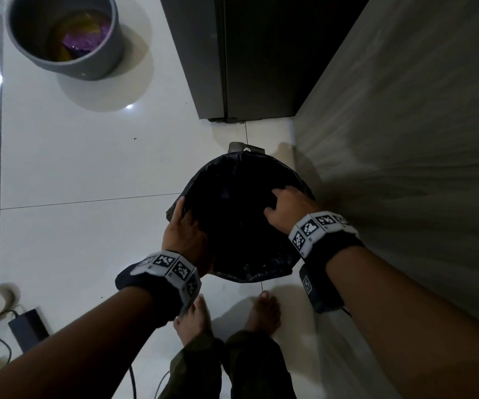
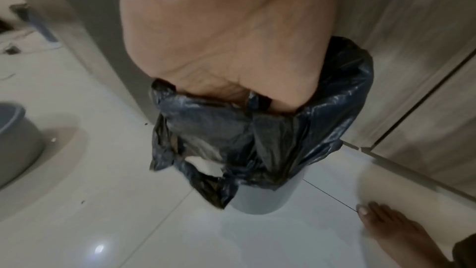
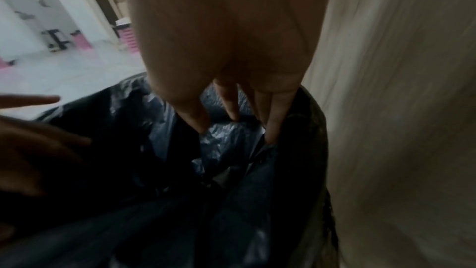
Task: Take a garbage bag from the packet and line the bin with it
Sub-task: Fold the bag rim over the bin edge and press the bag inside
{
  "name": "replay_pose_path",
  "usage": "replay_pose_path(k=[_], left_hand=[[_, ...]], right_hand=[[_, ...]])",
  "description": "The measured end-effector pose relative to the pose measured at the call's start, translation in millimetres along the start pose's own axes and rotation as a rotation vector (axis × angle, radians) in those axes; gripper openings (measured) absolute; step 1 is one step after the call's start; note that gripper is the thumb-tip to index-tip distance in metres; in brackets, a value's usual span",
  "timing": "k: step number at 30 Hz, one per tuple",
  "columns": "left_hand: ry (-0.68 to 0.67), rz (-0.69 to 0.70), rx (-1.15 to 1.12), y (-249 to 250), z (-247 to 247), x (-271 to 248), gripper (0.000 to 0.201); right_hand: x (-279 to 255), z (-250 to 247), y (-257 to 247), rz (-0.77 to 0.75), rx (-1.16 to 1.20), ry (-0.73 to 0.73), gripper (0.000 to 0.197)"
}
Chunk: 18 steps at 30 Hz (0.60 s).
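Observation:
A black garbage bag point(image 1: 241, 226) sits inside a grey bin point(image 2: 260, 201) on the white tiled floor, its edge turned out over the rim point(image 2: 283, 140). My left hand point(image 1: 185, 228) holds the bag at the left rim. Its thumb lies along the outside, and its other fingers are hidden under the folded film point(image 2: 206, 105). My right hand point(image 1: 288, 208) is at the right rim, where its straight, spread fingers point(image 3: 231, 107) press the bag point(image 3: 128, 170) down against the inner wall. The packet is not in view.
A wood-grain cabinet side point(image 1: 405, 139) stands close on the bin's right, and a dark appliance point(image 1: 247, 53) just behind it. A second grey bucket point(image 1: 65, 38) with purple and yellow contents stands far left. My bare feet point(image 1: 195, 318) are in front of the bin. A power adapter point(image 1: 28, 326) with cables lies lower left.

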<state>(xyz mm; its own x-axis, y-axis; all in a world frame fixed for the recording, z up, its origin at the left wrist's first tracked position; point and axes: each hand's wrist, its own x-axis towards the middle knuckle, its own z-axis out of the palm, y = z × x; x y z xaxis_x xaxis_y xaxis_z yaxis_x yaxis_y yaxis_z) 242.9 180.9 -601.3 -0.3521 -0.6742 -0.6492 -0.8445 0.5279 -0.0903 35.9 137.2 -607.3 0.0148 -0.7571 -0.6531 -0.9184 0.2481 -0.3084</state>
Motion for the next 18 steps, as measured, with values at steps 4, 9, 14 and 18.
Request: replay_pose_path(k=[4,9,14,18], left_hand=[[-0.019,-0.005,0.027,12,-15,0,0.059],[-0.029,0.267,-0.321,38,-2,-4,0.070],[-0.128,0.305,-0.324,36,-5,-7,0.056],[0.357,0.151,-0.564,10,-1,3,0.045]], right_hand=[[-7,-3,1,-0.008,0.319,0.193,0.044],[-37,5,16,0.086,0.321,0.506,0.038],[-44,27,35,0.209,0.491,0.440,0.048],[-40,33,42,0.213,0.773,0.444,0.053]])
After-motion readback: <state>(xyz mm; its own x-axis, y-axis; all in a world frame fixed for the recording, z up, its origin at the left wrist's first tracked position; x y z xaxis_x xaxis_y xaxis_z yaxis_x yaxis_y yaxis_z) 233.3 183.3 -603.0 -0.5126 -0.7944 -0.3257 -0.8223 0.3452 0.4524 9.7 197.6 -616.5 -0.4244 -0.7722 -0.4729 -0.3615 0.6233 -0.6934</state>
